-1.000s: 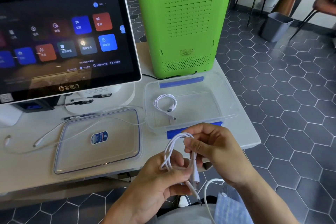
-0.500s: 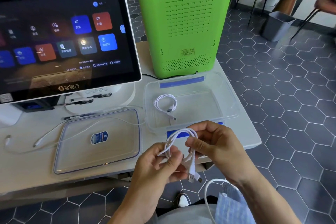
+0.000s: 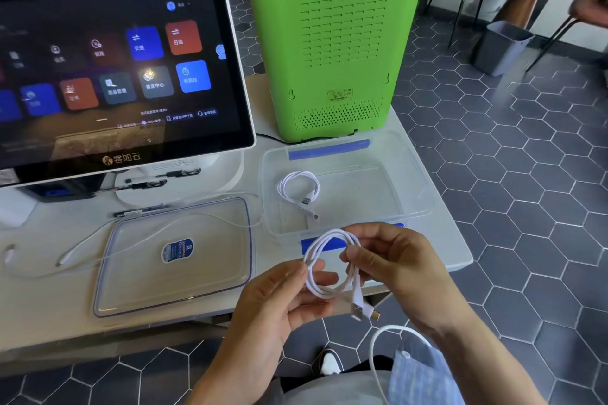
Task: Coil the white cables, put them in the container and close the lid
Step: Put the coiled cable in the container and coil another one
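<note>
Head view. Coiled white USB cable (image 3: pixel 329 265) held between both hands, loop upright, plugs dangling below. Left hand (image 3: pixel 279 302) fingers (image 3: pixel 324 278) curled through the loop; right hand (image 3: pixel 391 268) pinches its top-right. Open clear container (image 3: pixel 418 184) lies just beyond the fingers, nearer the right hand; one coiled cable (image 3: pixel 299 189) already inside. Lid (image 3: pixel 177 253) left of the fingers on the counter (image 3: pixel 46 306); a third cable (image 3: pixel 85 240), uncoiled, crosses it.

Clear glossy plastic container (image 3: pixel 414 174) and lid (image 3: pixel 210 276), smooth white rubbery cable (image 3: pixel 324 286), shiny green plastic box (image 3: pixel 329 43), glassy screen (image 3: pixel 98 59) upper left, matt white table (image 3: pixel 437 250).
</note>
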